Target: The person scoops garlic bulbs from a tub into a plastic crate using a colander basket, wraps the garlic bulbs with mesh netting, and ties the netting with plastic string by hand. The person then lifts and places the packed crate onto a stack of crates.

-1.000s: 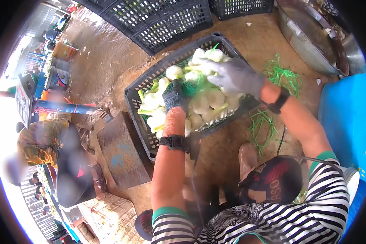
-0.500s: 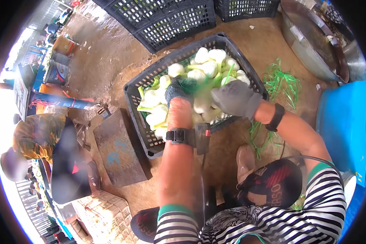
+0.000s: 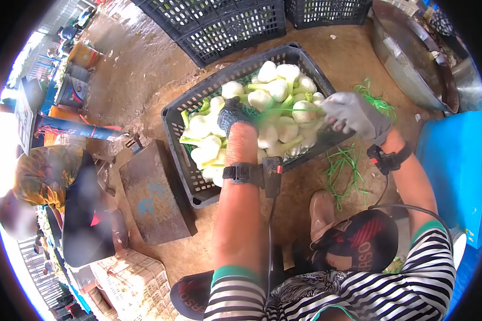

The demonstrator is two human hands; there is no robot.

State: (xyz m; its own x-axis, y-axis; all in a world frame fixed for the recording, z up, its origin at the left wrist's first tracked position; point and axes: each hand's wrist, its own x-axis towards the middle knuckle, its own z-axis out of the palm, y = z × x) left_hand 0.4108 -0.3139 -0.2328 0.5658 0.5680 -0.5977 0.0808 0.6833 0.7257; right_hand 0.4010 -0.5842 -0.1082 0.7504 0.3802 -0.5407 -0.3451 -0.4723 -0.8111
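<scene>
A black plastic crate (image 3: 178, 160) holds many white bulbs (image 3: 277, 90) with pale green stems, and green netting lines part of its inside. My left hand (image 3: 236, 115), in a dark glove, lies closed over the bulbs at the crate's middle, with blurred green string at its fingers. My right hand (image 3: 353, 113), in a grey glove, is above the crate's right rim with fingers curled. Between both hands stretches a thin green string (image 3: 292, 109), smeared by motion. The glove hides where the right fingers pinch it.
Green string scraps (image 3: 344, 174) lie on the wet floor right of the crate. Black crates (image 3: 230, 37) stand behind. A large metal basin (image 3: 407, 59) and a blue bin (image 3: 452, 171) are at right. A metal box (image 3: 158, 198) and another person (image 3: 64, 198) are at left.
My right hand has moved right, from over the bulbs to beyond the crate's rim, drawing the green string out. My left hand has stayed nearly in place.
</scene>
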